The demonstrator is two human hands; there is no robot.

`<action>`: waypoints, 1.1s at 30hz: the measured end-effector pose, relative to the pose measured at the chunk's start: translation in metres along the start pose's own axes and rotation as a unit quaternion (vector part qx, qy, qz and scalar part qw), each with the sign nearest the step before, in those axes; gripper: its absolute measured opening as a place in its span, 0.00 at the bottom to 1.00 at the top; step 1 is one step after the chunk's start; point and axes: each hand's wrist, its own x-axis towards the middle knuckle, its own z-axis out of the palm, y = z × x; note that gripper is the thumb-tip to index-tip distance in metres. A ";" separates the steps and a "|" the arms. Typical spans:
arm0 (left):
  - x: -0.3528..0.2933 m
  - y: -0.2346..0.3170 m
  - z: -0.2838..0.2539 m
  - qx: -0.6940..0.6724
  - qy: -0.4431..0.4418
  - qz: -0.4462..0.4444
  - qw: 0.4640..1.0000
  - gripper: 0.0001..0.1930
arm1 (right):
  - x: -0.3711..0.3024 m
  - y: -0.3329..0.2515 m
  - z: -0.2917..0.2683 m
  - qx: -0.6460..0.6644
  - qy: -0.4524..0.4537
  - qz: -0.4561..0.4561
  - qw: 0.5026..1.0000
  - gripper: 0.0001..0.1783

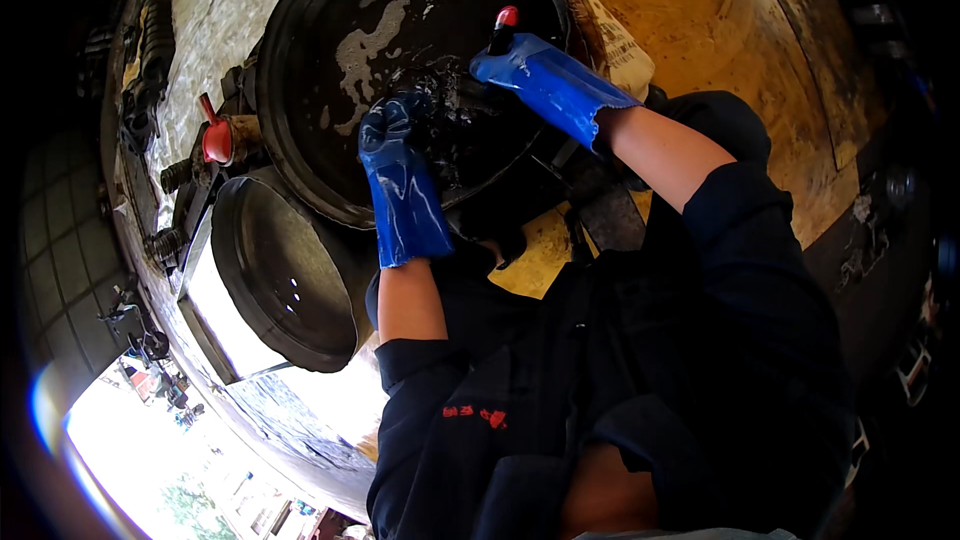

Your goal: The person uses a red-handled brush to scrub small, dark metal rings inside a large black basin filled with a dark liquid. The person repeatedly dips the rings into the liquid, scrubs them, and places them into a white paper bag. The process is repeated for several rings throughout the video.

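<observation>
A wide round black tub (275, 155) holds dark liquid with patches of pale foam. Both my hands wear long blue rubber gloves. My right hand (512, 62) is over the right part of the tub, closed round a black handle with a red end (508, 16); the rest of that tool is hidden. At the liquid's near left side is my left hand (392, 130), wet and with its fingers curled. Dark, shiny shapes show in the disturbed liquid beside it, and I cannot make out what its fingers grip.
Left of the tub stands an empty-looking round metal pan (285, 275) with a few small holes. A red handled thing (216, 138) lies above it, near dark coiled metal parts (157, 30). A white printed sack (622, 55) and a wet brown surface (690, 10) lie to the right.
</observation>
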 end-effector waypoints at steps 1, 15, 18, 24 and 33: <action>0.003 -0.002 0.000 -0.033 0.002 0.008 0.999 0.11 | 0.005 0.005 -0.001 0.001 0.003 0.000 1.000 0.19; -0.031 0.039 0.017 0.085 -0.016 -0.096 0.992 0.20 | -0.037 -0.045 0.004 -0.424 -0.058 -0.124 0.895 0.30; -0.038 0.060 0.033 0.092 -0.008 -0.219 0.971 0.25 | -0.029 -0.034 0.026 -0.531 -0.143 -0.231 0.803 0.26; -0.019 0.032 -0.001 0.183 -0.141 -0.136 0.963 0.16 | -0.031 -0.019 0.031 -0.689 -0.116 -0.324 0.638 0.23; -0.015 0.020 -0.002 0.032 -0.009 -0.130 0.991 0.13 | -0.010 -0.018 0.010 -0.249 0.041 -0.228 0.940 0.16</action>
